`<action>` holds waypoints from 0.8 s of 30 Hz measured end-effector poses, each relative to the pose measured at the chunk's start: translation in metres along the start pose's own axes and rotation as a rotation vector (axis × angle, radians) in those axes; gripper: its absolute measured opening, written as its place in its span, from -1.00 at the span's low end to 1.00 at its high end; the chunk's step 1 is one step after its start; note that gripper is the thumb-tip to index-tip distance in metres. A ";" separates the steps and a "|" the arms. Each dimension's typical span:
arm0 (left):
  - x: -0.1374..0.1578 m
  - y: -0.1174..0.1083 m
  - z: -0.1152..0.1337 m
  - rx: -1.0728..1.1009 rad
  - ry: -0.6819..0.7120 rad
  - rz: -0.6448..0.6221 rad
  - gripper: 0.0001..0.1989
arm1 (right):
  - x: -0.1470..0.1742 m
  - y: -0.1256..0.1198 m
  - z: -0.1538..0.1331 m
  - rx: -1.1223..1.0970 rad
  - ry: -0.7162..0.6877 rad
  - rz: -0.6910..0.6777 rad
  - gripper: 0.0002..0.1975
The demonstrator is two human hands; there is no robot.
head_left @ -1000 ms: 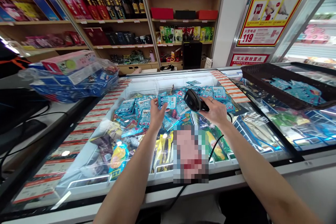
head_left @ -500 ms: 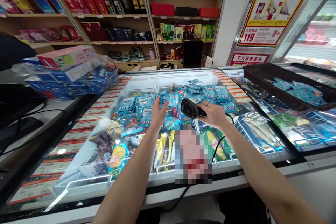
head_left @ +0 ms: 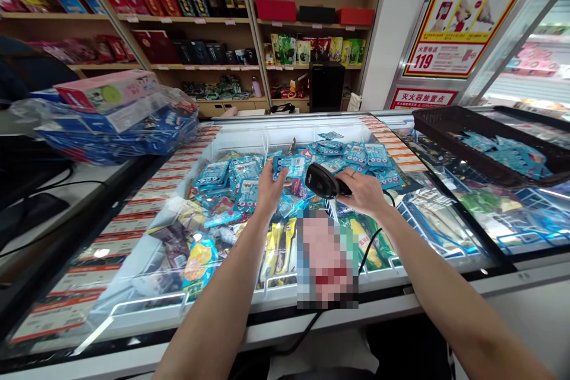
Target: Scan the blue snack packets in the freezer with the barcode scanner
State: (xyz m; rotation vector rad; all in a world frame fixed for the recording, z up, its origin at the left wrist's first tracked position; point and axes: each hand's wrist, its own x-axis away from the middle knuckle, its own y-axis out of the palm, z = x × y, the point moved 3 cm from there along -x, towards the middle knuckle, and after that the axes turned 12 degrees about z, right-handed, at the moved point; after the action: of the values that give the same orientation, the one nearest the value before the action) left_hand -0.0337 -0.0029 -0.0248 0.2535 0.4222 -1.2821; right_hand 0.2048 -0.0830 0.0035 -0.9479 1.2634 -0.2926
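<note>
My left hand (head_left: pixel 269 187) grips a blue packet (head_left: pixel 294 164) by its left end, thumb on top, with its barcode label facing up. To the right, my right hand (head_left: pixel 364 191) is wrapped around the handle of a black barcode scanner (head_left: pixel 321 180). The scanner's head points left, toward the packet, with a small gap between them. A ring is on one right finger. Below both hands lie more blue packets (head_left: pixel 246 173), loosely piled on the glass top of a chest freezer (head_left: pixel 146 261). A black cord (head_left: pixel 367 249) hangs down near the right forearm.
A dark basket (head_left: pixel 445 133) with blue packets stands at the right. Plastic-wrapped blue packages with a pink box (head_left: pixel 107 92) on top sit at the left. Yellow-wrapped goods (head_left: pixel 278 246) show through the glass. Stocked shelves (head_left: pixel 187 18) rise behind. A pixelated patch covers the front middle.
The view has shifted slightly. Both hands keep the packet and the scanner in nearly the same places.
</note>
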 end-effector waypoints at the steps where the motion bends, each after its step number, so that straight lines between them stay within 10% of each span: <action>1: 0.000 0.000 0.000 -0.007 0.003 0.000 -0.65 | 0.000 0.000 0.000 -0.001 -0.001 0.006 -0.67; 11: -0.001 -0.001 0.014 -0.156 0.080 0.013 -0.66 | 0.003 0.000 0.008 -0.029 0.020 0.066 -0.65; 24: -0.009 -0.051 0.035 -1.018 0.144 0.432 -0.42 | 0.005 -0.001 0.017 0.084 0.143 0.147 -0.66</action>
State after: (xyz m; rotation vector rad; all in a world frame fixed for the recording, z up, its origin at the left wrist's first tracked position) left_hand -0.0790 -0.0231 0.0129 -0.4123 1.0217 -0.5140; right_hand 0.2222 -0.0794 0.0013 -0.7688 1.4329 -0.2996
